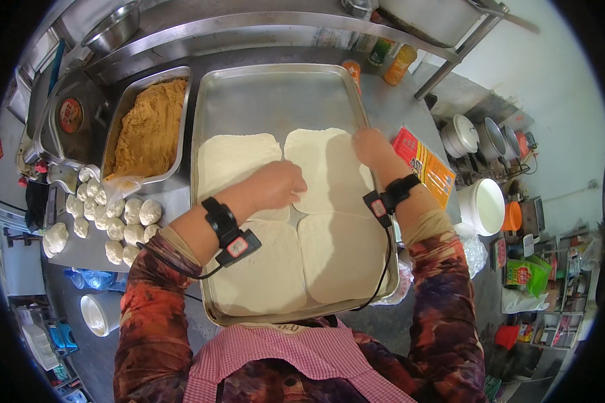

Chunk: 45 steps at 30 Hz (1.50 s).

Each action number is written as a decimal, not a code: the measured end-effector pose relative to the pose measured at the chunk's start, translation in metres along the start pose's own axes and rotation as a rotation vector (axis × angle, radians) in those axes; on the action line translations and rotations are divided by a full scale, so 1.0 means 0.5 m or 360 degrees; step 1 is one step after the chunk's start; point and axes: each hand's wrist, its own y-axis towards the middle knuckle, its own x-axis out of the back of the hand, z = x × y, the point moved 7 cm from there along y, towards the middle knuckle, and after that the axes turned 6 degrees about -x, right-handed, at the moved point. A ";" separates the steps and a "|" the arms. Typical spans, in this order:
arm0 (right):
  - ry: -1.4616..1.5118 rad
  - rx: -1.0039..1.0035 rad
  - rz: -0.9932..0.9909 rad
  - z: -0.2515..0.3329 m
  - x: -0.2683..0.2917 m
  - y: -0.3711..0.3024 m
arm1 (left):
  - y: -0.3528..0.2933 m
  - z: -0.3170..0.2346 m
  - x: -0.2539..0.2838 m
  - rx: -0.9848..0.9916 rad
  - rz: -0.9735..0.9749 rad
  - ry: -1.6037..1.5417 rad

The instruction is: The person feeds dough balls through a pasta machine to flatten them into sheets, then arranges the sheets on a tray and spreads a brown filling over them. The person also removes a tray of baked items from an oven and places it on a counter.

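Several thin, pale dough sheets lie side by side on a large metal baking tray (269, 101). My left hand (281, 185) is closed, fingertips pinched at the left edge of the far right dough sheet (326, 168). At that sheet's right side, by the tray's rim, my right hand (372, 148) is also closed on the edge, its fingertips partly hidden. The far left dough sheet (235, 158) lies partly beneath my left hand and wrist. Closer to me are the near left dough sheet (255, 269) and the near right dough sheet (339, 258).
Left of the tray stand a steel pan of brown filling (151, 124) and several dough balls (114, 228). An orange and red packet (423, 164) lies at the right. A metal shelf (262, 27) crosses the back, near an orange-capped bottle (400, 65). A white bucket (480, 207) stands right.
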 end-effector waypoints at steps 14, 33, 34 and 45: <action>0.0280 -0.0006 0.0638 0.008 0.058 -0.178 | -0.022 -0.049 -0.031 -0.0072 0.0010 0.0246; 0.0593 0.0181 -0.0699 0.021 0.109 -0.329 | -0.038 -0.069 0.010 0.0350 0.0246 -0.0121; 0.0493 0.0192 -0.0636 0.021 0.098 -0.327 | -0.027 -0.057 0.008 0.0434 0.0325 -0.0170; 0.0390 0.0146 -0.0386 0.006 0.046 -0.318 | 0.245 0.049 -0.055 0.0051 -0.0256 0.0289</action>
